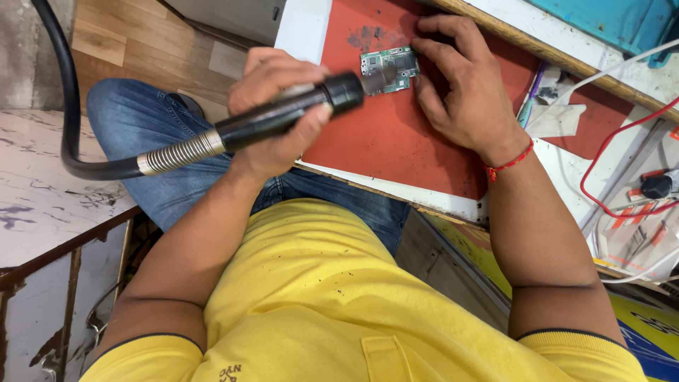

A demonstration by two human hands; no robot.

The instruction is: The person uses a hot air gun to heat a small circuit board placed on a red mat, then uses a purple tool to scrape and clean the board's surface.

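Even, bright light falls on my bench from above. My right hand (463,85) throws only a soft shadow on the red mat (382,134). No harsh glare. The middle is sharp; the edges bend and soften slightly.

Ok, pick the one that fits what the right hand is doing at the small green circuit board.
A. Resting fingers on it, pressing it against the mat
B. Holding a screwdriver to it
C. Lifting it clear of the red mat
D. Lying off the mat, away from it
A: the right hand lays its fingertips on the edge of the green circuit board, which lies flat on the red mat, with no tool in that hand.
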